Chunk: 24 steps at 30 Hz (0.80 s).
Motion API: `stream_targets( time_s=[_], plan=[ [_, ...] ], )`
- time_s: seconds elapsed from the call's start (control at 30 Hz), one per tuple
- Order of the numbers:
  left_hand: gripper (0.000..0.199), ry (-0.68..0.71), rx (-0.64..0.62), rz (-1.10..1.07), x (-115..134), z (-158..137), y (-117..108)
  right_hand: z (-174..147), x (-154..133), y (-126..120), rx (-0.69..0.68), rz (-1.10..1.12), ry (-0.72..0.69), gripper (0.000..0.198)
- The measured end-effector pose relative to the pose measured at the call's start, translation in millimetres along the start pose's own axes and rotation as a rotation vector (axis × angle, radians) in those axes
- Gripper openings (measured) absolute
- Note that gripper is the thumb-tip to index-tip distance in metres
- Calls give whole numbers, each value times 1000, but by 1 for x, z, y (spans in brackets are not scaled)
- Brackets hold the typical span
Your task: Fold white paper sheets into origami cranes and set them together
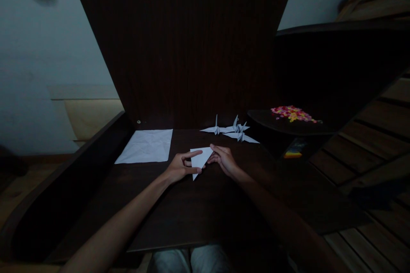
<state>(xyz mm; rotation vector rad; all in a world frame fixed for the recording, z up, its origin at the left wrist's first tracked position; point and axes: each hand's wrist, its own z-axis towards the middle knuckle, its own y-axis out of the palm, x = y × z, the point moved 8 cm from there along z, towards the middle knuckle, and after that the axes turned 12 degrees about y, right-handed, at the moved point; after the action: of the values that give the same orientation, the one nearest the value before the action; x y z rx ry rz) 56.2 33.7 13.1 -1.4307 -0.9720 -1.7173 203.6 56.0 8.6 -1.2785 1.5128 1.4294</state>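
Observation:
A white piece of folded paper (pixel 199 159), kite-like in outline with a narrow point toward me, is held between both hands above the dark desk (pixel 179 217). My left hand (pixel 181 167) grips its left side, thumb and fingers lying across it. The upper right corner is pinched by my right hand (pixel 224 160), whose lower fingers are partly behind the paper. Just beyond my hands, several white paper cranes (pixel 241 135) stand close together. Off to the left lies a flat, creased white sheet of paper (pixel 147 146).
On a raised corner shelf (pixel 259 116) at the right sits a pile of small pink, red and yellow pieces (pixel 293 113). Below it is a small item with a yellow-orange edge (pixel 293 154). A dark back panel (pixel 192 51) and a left side board (pixel 70 170) bound the desk.

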Motion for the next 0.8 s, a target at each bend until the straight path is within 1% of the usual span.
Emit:
stream_targets(
  time_s=[0.17,0.23,0.33,0.43,0.53,0.67,0.8],
  plan=[
    [81,55,39,-32,2,2,-3,-1,7,11,-82,-91,72,36],
    [85,53,32,-43,2,1,-2,-2,9,15,-106,-133,85,36],
    [94,32,-13,-32,4,-1,2,-3,9,16,-97,-158,62,37],
    [98,45,-25,-24,8,-2,4,-5,9,18,-111,-162,54,37],
    [100,65,-33,-52,8,-2,4,-6,11,20,-128,-188,78,37],
    [101,74,-61,-68,3,0,5,-6,8,20,-104,-235,42,36],
    [102,58,-69,-65,0,0,5,-4,10,18,-100,-208,50,37]
  ],
)
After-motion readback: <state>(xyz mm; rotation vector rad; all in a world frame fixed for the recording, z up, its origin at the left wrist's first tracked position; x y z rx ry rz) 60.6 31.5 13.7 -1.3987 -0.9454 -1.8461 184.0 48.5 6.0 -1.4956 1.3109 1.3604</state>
